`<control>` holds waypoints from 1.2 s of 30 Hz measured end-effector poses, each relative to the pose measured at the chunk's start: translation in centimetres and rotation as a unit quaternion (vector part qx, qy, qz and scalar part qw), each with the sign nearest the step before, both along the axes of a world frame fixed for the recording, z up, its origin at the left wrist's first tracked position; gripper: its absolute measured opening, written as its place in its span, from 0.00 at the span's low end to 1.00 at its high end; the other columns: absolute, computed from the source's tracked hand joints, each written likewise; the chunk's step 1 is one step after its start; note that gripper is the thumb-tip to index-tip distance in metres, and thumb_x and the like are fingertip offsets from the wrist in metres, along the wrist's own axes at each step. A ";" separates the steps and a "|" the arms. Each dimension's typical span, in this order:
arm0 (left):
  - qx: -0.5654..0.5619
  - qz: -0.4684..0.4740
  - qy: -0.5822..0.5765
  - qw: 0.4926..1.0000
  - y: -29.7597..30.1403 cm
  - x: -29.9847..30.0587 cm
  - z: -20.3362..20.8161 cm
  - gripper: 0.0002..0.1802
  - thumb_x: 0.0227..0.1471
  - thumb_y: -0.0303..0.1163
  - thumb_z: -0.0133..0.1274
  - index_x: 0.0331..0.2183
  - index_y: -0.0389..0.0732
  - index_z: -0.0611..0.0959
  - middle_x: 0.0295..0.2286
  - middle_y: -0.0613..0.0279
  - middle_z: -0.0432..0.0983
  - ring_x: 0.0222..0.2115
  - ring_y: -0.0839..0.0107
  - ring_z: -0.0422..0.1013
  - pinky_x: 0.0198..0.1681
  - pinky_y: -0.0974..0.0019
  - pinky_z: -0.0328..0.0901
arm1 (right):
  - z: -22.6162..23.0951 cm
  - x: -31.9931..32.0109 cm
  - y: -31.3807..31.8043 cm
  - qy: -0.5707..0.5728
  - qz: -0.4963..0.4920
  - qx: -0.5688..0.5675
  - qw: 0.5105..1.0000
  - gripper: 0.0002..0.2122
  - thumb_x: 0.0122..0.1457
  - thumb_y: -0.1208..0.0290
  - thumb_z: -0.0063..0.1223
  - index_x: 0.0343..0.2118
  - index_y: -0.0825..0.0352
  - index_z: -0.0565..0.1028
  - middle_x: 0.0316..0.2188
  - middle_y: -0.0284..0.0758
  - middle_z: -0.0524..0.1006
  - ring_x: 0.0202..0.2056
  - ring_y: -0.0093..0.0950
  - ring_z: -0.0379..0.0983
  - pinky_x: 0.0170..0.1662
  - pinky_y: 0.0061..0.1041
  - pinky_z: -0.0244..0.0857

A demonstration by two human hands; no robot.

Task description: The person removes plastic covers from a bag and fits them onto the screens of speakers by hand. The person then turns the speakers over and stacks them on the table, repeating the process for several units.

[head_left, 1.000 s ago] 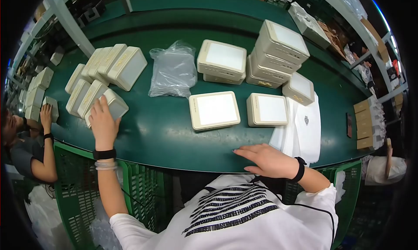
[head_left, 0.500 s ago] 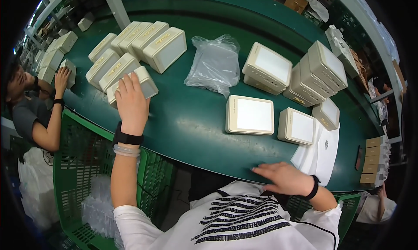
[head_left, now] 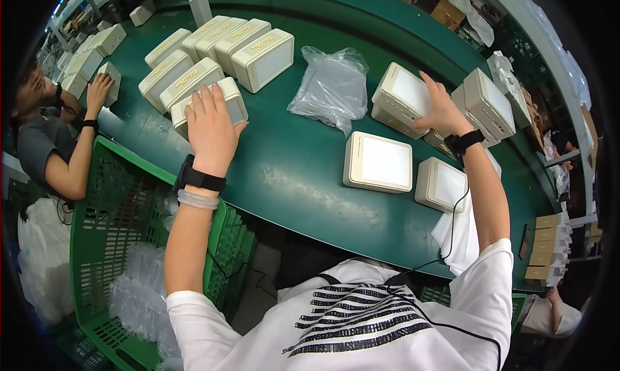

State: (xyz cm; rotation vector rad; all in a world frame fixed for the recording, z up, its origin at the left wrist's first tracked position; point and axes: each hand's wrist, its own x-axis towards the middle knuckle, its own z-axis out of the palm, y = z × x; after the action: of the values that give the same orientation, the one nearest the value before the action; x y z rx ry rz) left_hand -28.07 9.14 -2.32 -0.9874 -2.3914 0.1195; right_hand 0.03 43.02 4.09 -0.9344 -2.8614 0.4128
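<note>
My left hand [head_left: 213, 132] lies with outstretched fingers over the nearest cream box [head_left: 236, 100] of the left group, thumb sticking out to the side. This box stands on edge, its pale panel facing right, partly hidden by the hand. My right hand [head_left: 444, 109] is spread at the right side of two stacked cream boxes [head_left: 395, 87] with white tops, fingers and thumb apart. Whether it touches the upper box I cannot tell. Between the hands are a folded clear plastic bag [head_left: 330, 87] and a single cream box [head_left: 380, 163] lying flat, white face up.
Several more boxes [head_left: 263, 60] stand in rows at the left. Behind my right hand rises another stack [head_left: 492, 100]; a box [head_left: 442, 184] lies near white sheets [head_left: 460, 242]. A green crate [head_left: 90, 242] with plastic bags adjoins the table edge. A co-worker's hand [head_left: 100, 90] touches a box.
My right hand has gone from the table's near edge up to the stacked boxes. My left hand stays on the same box. The whole view has shifted slightly.
</note>
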 end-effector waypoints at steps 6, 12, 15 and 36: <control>0.139 -0.123 -0.124 0.975 0.2 2.8 2.5 0.45 0.46 0.55 0.58 0.55 0.33 0.66 0.53 0.46 0.65 0.53 0.52 0.63 0.56 0.52 0.56 | 2.5 3.4 -4.3 0.110 -0.015 -0.081 0.991 0.53 0.30 0.70 0.69 0.64 0.63 0.50 0.55 0.47 0.61 0.59 0.40 0.58 0.61 0.32 0.53; 0.247 -0.249 -0.902 0.252 -0.4 15.3 6.4 0.48 0.49 0.41 0.61 0.60 0.30 0.53 0.51 0.46 0.66 0.49 0.63 0.68 0.51 0.64 0.65 | 3.4 10.4 -16.0 0.125 0.115 -0.200 0.965 0.53 0.29 0.70 0.74 0.62 0.60 0.52 0.59 0.42 0.57 0.62 0.39 0.53 0.58 0.40 0.58; 0.239 -0.260 -0.905 0.235 -0.4 17.4 4.6 0.51 0.46 0.35 0.65 0.60 0.30 0.52 0.51 0.47 0.66 0.48 0.65 0.69 0.51 0.65 0.65 | 1.8 10.7 -18.1 0.140 0.159 -0.096 0.973 0.51 0.29 0.72 0.74 0.60 0.59 0.53 0.59 0.44 0.56 0.61 0.46 0.52 0.59 0.45 0.55; 0.301 -0.273 -0.867 0.290 -0.8 16.4 4.1 0.56 0.43 0.26 0.65 0.62 0.33 0.45 0.51 0.47 0.66 0.49 0.65 0.70 0.51 0.64 0.66 | -2.1 11.3 -19.2 0.372 -0.085 -0.540 0.750 0.42 0.48 0.57 0.66 0.61 0.68 0.55 0.54 0.43 0.66 0.54 0.31 0.66 0.57 0.32 0.60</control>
State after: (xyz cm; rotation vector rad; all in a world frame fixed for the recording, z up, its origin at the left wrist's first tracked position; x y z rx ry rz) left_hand -11.72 8.37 1.75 -1.6143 -2.1527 -3.4201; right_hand 11.28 23.78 1.99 -0.7895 -1.6107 1.9765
